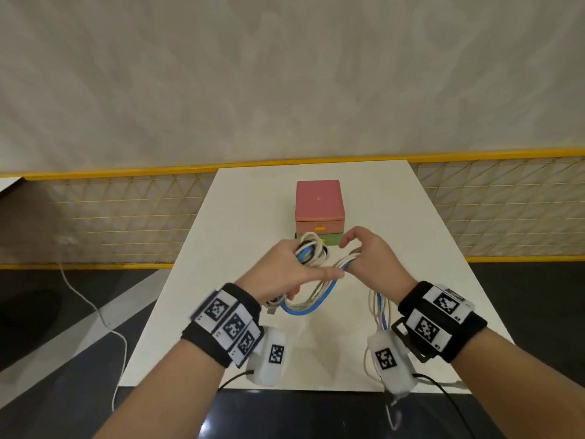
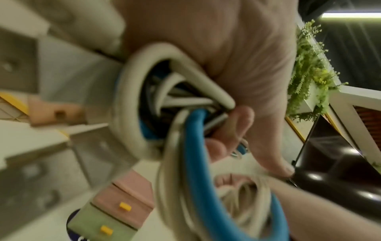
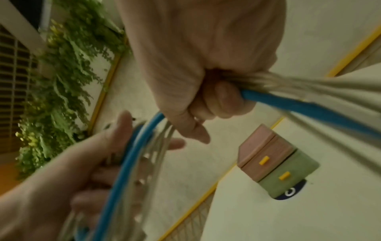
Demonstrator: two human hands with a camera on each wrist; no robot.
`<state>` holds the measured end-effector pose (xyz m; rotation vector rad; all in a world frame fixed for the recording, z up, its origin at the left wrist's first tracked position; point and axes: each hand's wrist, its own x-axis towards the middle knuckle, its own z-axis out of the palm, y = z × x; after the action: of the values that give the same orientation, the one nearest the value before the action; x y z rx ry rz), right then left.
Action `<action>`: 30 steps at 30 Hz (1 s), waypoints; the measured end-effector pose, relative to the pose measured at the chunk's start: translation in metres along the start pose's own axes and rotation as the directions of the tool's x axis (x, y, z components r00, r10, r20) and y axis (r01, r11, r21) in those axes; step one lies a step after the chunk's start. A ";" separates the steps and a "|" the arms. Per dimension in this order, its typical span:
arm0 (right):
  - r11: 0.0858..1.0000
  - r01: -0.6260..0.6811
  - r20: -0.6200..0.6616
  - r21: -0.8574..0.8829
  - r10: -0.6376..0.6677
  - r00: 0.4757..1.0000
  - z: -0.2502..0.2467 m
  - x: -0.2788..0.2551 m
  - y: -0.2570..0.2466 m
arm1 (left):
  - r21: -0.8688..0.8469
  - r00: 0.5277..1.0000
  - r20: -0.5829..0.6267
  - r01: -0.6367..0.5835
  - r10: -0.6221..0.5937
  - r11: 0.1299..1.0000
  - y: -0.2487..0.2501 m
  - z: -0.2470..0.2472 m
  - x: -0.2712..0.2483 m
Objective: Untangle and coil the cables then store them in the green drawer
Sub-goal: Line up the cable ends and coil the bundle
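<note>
- The left hand (image 1: 278, 270) has its fingers (image 2: 237, 124) curled tight around a coiled bunch of cables (image 1: 311, 248), white, blue and black strands looped together, held above the counter (image 1: 240, 217) at the middle of the head view.
- The right hand (image 1: 370, 258) has its fingers (image 3: 222, 101) clamped around the trailing strands of the same bunch, with a blue cable (image 3: 309, 109) and several white ones running out of the fist toward the right of the right wrist view.
- Between the 2 hands the strands sag in a loop, and more hang down below the right wrist.
- Just behind the hands stands a small box of drawers: the pink drawer (image 1: 319, 229) on top, the green drawer (image 1: 332, 239) under it, both closed, each with a yellow handle.
</note>
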<state>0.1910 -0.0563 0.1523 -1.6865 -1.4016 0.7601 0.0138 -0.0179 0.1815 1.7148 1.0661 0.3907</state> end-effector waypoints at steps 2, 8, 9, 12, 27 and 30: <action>1.000 0.008 -0.036 0.007 -0.008 0.999 -0.002 0.002 -0.005 | 0.017 1.000 -0.014 0.005 -0.005 1.000 -0.004 0.013 0.001; 0.997 -0.009 0.065 0.078 0.004 0.998 -0.004 -0.003 -0.003 | 0.033 0.994 -0.089 -0.064 0.067 0.997 -0.013 0.015 0.010; 0.994 -0.010 0.104 0.112 -0.002 0.995 -0.007 -0.005 -0.003 | 0.019 0.993 -0.085 -0.080 0.081 0.997 -0.012 0.013 0.010; 0.988 0.015 0.216 0.154 -0.048 0.975 -0.019 -0.012 0.002 | -0.105 0.988 -0.119 -0.116 0.103 0.988 -0.010 0.008 0.007; 0.773 0.371 0.312 -0.514 -0.235 0.921 0.018 -0.038 -0.005 | -0.505 0.974 -0.188 0.016 -0.128 0.863 -0.004 0.038 0.013; 0.722 0.408 0.289 -0.559 -0.292 0.912 0.019 -0.040 -0.003 | -0.582 0.952 -0.263 -0.026 -0.157 0.813 -0.005 0.040 0.016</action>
<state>0.1658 -0.0911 0.1436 -1.7451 -2.1988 0.2400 0.0479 -0.0279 0.1570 1.0817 1.0736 0.8614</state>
